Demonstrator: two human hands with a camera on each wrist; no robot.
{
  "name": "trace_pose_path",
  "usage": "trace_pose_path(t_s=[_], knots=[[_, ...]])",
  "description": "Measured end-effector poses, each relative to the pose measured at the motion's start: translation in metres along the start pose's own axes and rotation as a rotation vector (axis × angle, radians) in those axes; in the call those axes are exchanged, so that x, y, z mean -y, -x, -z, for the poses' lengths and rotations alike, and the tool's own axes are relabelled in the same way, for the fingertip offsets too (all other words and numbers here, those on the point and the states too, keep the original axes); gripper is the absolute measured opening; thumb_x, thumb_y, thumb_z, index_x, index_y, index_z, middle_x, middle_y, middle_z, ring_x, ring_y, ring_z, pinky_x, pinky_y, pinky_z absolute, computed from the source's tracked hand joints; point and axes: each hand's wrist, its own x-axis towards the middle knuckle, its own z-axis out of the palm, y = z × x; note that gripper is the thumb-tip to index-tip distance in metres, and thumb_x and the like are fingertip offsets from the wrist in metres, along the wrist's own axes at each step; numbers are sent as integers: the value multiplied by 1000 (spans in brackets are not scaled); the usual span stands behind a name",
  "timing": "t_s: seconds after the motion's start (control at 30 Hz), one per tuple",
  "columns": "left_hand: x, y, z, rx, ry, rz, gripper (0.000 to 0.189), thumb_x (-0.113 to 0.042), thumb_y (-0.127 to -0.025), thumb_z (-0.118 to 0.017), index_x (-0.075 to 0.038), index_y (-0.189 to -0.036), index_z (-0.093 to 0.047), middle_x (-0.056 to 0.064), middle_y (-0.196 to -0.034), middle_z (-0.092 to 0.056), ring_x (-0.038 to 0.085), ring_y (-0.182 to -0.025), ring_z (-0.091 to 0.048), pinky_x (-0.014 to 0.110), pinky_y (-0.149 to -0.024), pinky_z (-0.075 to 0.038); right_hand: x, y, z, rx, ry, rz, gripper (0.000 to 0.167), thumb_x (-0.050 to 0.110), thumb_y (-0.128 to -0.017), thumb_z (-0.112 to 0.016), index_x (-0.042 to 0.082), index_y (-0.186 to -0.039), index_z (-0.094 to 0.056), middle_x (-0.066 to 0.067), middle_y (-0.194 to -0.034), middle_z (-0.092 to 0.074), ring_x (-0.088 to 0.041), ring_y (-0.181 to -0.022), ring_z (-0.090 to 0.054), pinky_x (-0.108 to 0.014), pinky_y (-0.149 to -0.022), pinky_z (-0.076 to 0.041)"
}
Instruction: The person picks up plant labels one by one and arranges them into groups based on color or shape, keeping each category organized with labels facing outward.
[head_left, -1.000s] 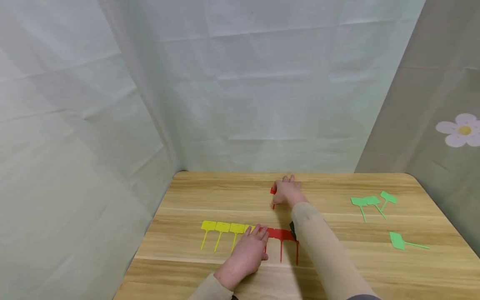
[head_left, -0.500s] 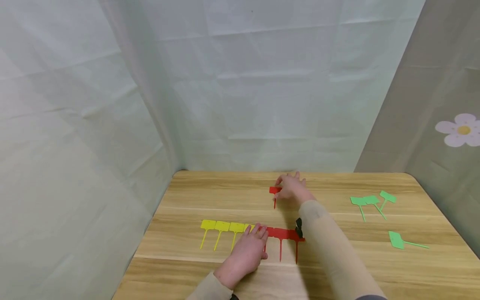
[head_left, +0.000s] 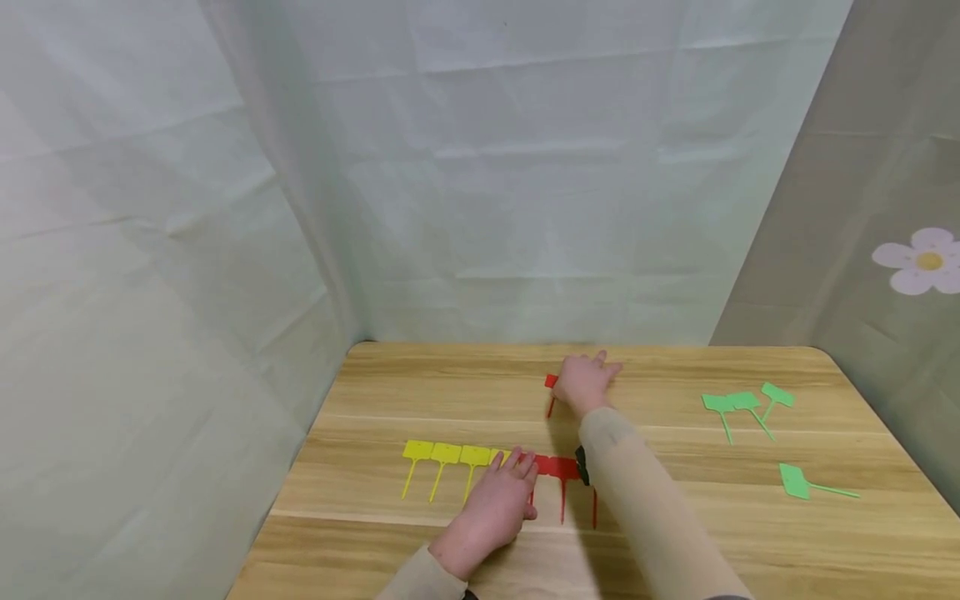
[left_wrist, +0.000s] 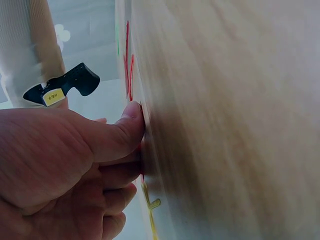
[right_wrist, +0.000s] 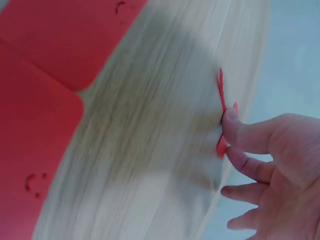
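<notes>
At the back of the table my right hand [head_left: 587, 383] pinches a red tag [head_left: 551, 381] with a flat rectangular head and thin stem. In the right wrist view thumb and index finger hold this red tag [right_wrist: 222, 92], the other fingers spread. My left hand [head_left: 495, 500] rests palm down, fingers extended, where a row of yellow tags [head_left: 446, 454] meets red tags [head_left: 562, 468]. It covers part of both colours. Stems in the row point toward me. My right forearm and its black wrist strap hide part of the row's right end.
Three green tags [head_left: 743, 401] lie bunched at the back right of the wooden table [head_left: 420, 387]. Another green tag [head_left: 795, 481] lies nearer, its stem pointing right. Pale cloth [head_left: 525, 208] hangs behind and beside the table.
My right hand shifted slightly right, then back left, staying by the red tag, whose stem has tilted a little. The left hand has stayed in place.
</notes>
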Motion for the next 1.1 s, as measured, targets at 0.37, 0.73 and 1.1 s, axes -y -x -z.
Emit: trace_pose_path(t_s=[0.37, 0.73, 1.1], knots=[[-1, 1, -1, 13, 25, 4, 65, -38, -97, -78, -12, -155, -59, 2, -163, -51, 25, -154, -42, 46, -125, -35, -11, -4, -3, 76, -110, 25, 59, 36, -91, -82, -2, -135, -68, -35, -162, -39, -62, -157, -6, -83, -118, -6], [1, -1, 1, 17, 34, 7, 66, -38, -98, -78, -12, -155, -59, 2, -164, -50, 25, -155, -41, 46, -126, -34, -17, -6, 0, 61, -158, 41, 35, 31, -88, -83, 4, -108, -72, -36, -156, -46, -64, -156, -6, -82, -119, -7], [1, 0, 1, 13, 40, 5, 65, -37, -98, -77, -11, -155, -59, 3, -163, -51, 26, -155, -41, 46, -126, -34, -19, -6, -3, 47, -156, 16, 31, 28, -89, -78, 5, -110, -74, -35, -157, -45, -61, -156, -9, -80, -120, -10]])
